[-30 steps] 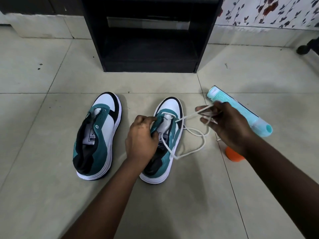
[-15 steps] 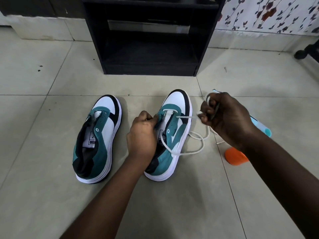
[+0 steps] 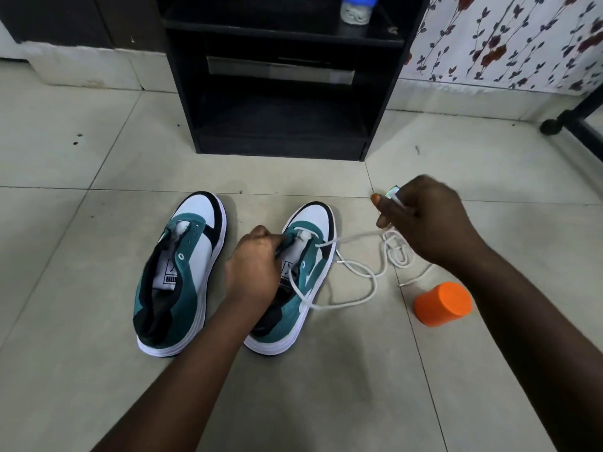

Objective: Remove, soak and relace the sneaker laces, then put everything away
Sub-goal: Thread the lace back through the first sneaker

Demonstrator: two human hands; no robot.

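Two teal, white and black sneakers stand on the tiled floor. The left sneaker point(image 3: 182, 272) has no lace. My left hand point(image 3: 254, 265) pinches the teal eyelet flap of the right sneaker point(image 3: 306, 275). A white lace point(image 3: 359, 265) runs through the toe-end eyelets of that shoe and out to the right, where my right hand point(image 3: 424, 220) grips it taut. The rest of the lace lies in loose loops on the floor under that hand.
An orange cap point(image 3: 442, 303) lies on the floor right of the shoes. A teal tube's end point(image 3: 391, 192) peeks out behind my right hand. A black open shelf unit point(image 3: 280, 93) stands ahead, with a blue-lidded jar point(image 3: 357, 8) on its shelf. A black furniture leg point(image 3: 567, 119) is far right.
My right hand has pulled the lace further right and away from the shoe, drawing it tighter. The head view tilted up, so the shelf's upper level and jar now show.
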